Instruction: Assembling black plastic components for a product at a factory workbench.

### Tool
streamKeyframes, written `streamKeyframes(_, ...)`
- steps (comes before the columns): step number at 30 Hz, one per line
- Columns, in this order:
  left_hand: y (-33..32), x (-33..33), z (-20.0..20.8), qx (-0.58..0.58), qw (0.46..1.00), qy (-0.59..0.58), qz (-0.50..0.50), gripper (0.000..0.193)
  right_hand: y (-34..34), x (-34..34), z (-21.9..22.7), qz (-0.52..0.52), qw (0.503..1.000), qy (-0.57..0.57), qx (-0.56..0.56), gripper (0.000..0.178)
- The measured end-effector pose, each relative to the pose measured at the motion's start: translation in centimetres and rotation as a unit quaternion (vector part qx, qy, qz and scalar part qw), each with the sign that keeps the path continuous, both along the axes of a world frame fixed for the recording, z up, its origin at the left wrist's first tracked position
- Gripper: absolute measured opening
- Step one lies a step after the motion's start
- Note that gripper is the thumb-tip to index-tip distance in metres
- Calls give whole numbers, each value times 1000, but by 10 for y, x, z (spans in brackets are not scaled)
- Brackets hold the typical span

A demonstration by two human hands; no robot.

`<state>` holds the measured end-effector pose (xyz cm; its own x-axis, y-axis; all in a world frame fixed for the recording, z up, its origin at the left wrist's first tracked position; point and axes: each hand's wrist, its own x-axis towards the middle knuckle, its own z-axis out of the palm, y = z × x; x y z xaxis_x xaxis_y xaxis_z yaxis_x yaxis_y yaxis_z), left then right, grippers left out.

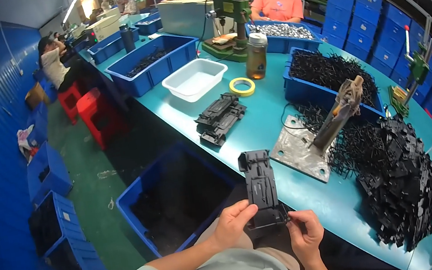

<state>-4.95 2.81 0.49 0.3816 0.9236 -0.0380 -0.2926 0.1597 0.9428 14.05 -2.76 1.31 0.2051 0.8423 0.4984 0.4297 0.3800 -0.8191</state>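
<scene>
A flat black plastic car chassis is in my left hand, thumb lying along its near left edge. It is tipped up over my lap, by the table's edge. My right hand is closed in a pinch at the chassis's near right corner, on a small thin black part whose full shape is hidden. Farther up the table, a few similar black chassis lie stacked. To the right, a metal base plate carries a slanted post with a wrapped top.
A large heap of black plastic parts covers the right of the green table. Behind are a blue bin of thin black pieces, yellow tape, a bottle and a white tray. A blue bin stands left of me.
</scene>
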Motion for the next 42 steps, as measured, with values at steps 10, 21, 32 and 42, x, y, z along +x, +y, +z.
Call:
streamKeyframes(10, 1, 3, 2, -7, 999, -14, -50, 19, 2, -4, -3, -14, 1000, -21, 4, 24)
streamKeyframes(21, 1, -8, 11, -25, 995, 14, -94, 17, -7, -7, 6, -20, 999, -49, 5, 21)
streamKeyframes(32, 7, -11, 8, -39, 995, -28, -85, 31, 9, -8, 5, 14, 992, -98, 75, 27)
streamKeyframes(42, -2, -11, 4, -31, 993, -37, -105, 30, 6, -14, 7, 28, 991, -115, 63, 25)
